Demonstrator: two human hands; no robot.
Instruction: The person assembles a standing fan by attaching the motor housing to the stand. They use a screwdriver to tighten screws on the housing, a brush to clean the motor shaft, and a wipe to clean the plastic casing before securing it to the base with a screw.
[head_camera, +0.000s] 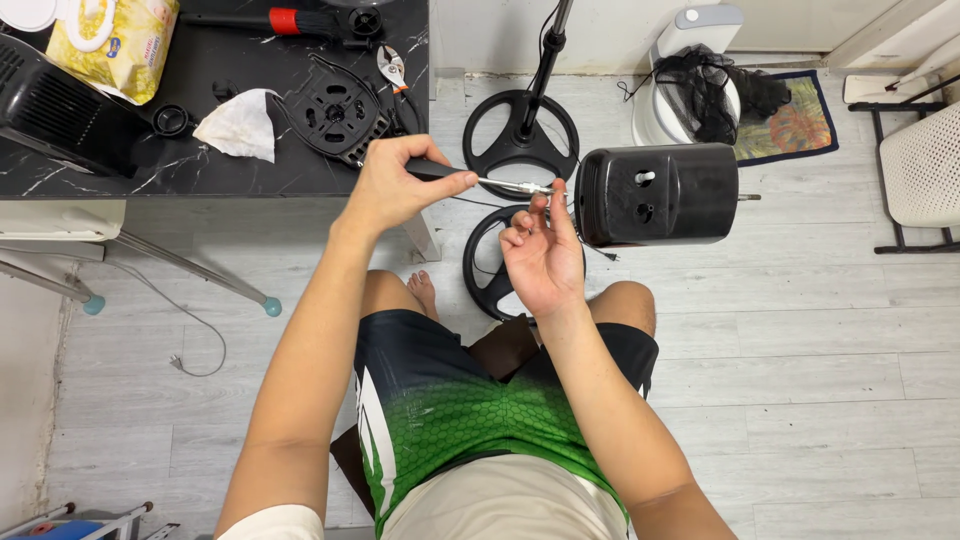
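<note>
Your left hand (395, 185) closes around the dark handle of a screwdriver (470, 178), shaft held level and pointing right toward the black motor housing (655, 195), which stands on its pole in front of your knees. Your right hand (540, 255) sits just below the tip, thumb and fingertips pinched together at the shaft's end, apparently on some small part there, though it is too small to tell what; the palm faces up, which would catch anything that drops. Holding both hands close to the housing keeps the tool lined up with the holes in its face. Two round black fan bases (520, 135) lie on the floor beyond and under your hands. On the black table (200, 165) to your left rest a round black plastic part (335, 115), a crumpled white cloth (240, 125), pliers (392, 68) and a yellow packet (115, 40), all within arm's reach.
</note>
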